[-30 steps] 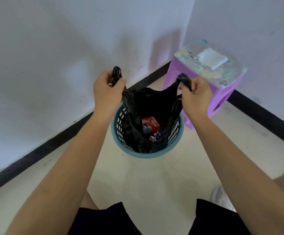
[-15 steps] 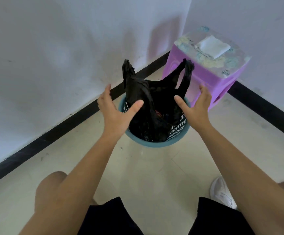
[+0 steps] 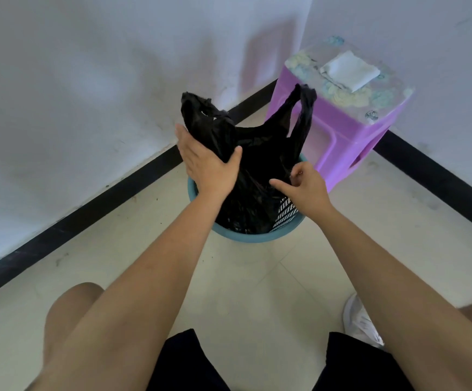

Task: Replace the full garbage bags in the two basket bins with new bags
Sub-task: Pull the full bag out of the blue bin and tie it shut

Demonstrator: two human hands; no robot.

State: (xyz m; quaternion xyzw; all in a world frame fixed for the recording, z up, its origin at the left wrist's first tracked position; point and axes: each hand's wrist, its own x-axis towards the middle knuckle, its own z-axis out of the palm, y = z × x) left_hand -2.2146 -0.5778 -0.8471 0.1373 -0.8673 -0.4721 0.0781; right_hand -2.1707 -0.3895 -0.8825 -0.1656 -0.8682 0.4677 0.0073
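Observation:
A black garbage bag (image 3: 260, 153) stands in a blue basket bin (image 3: 257, 237) on the floor near the room's corner. Its two handle loops stick up free. My left hand (image 3: 208, 162) wraps around the bag's left side, just under the left loop, thumb in front. My right hand (image 3: 303, 183) is at the bag's right side with its fingers curled and pinching the plastic there. The bag's contents are hidden by the gathered plastic.
A purple plastic stool (image 3: 339, 128) stands right behind the bin in the corner, with a folded white cloth (image 3: 349, 71) on top. White walls with a black skirting (image 3: 93, 207) close in left and behind. My knees and a white shoe (image 3: 361, 323) are near the bottom.
Both hands let go of the handle loops, opened, then came down onto the bag's sides. The bag's mouth has drawn together, so the red packet inside no longer shows.

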